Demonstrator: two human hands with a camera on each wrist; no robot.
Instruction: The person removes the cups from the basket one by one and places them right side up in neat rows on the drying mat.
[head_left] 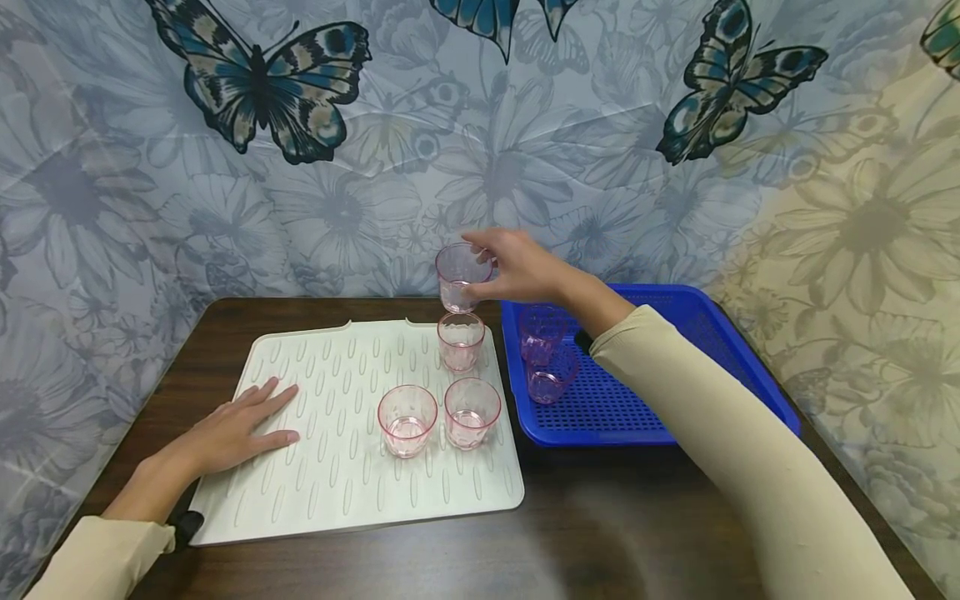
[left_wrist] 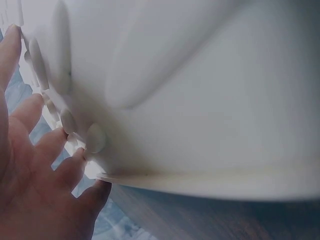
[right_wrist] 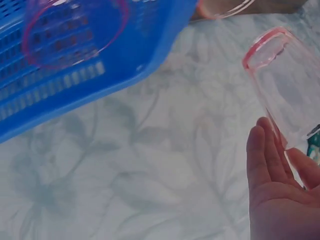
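Note:
My right hand pinches a clear pink-rimmed glass between thumb and fingers, above the back right edge of the white ribbed drying mat. In the right wrist view, the same glass tilts beside the fingers. On the mat stand three similar glasses: one at the back right, one at the front right, and one to its left. My left hand rests spread on the mat's left side; the left wrist view shows its fingers along the mat's surface.
A blue perforated basket sits right of the mat, with pink-tinted glasses at its left end, partly behind my right arm. Both stand on a dark wooden table. Directly behind the table hangs a butterfly-patterned cloth.

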